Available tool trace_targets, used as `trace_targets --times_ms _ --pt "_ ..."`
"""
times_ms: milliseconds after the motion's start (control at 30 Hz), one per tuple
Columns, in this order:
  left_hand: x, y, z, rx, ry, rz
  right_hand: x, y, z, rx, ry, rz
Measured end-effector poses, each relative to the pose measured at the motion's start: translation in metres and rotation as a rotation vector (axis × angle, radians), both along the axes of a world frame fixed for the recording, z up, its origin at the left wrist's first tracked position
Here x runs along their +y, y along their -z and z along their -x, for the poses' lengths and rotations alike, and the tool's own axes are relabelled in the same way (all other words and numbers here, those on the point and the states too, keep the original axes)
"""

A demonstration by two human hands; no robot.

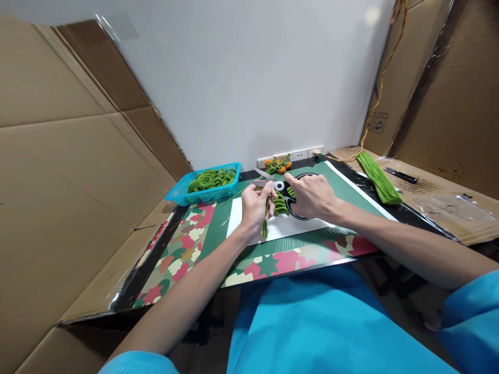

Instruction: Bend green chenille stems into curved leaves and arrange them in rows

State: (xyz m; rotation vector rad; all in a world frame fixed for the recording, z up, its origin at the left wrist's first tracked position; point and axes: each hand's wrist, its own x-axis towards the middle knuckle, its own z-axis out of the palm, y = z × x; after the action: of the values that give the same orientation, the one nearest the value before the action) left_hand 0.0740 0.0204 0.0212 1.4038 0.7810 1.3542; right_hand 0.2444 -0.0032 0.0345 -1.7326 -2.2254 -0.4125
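Grasps the scissors (279,185) by the black loops in the right grip (314,195), with blades parted and pointing left, above the fingertips of the left grip (255,205); pinches a green stem (265,228) in the left, with one fuzzy end hanging below the hand; cannot tell of any contact between blades and stem.

Has curved green pieces (280,205) beneath and beside the scissors, over a white sheet (234,214); under the sheet, has a green mat (213,228), with a patterned border (183,249) along the near and left sides of the counter (414,217).

Farther out, to the left, has a blue basket (202,197) with a heap of green strips (212,179) inside; straight ahead, near the wall (253,78), has orange flowers (278,164), close to a socket (299,155); to the right, has a green bundle (378,176), with a black knife (403,176) near and a clear bag (460,208) closer in; outermost, has upright cardboard (78,130) on both sides.
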Motion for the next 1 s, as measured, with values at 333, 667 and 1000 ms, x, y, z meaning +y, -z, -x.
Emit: trace_targets --times_ms 333,667,1000 --pt "0.001 0.0 0.002 0.026 -0.036 0.011 0.006 0.002 -0.002 0.016 -0.009 0.002" --pt "0.003 -0.014 0.017 0.195 0.142 0.143 0.037 -0.006 -0.051 0.177 0.014 -0.055" --pt "-0.01 -0.013 -0.016 0.471 0.923 0.542 0.085 0.008 -0.154 0.532 0.085 -0.118"
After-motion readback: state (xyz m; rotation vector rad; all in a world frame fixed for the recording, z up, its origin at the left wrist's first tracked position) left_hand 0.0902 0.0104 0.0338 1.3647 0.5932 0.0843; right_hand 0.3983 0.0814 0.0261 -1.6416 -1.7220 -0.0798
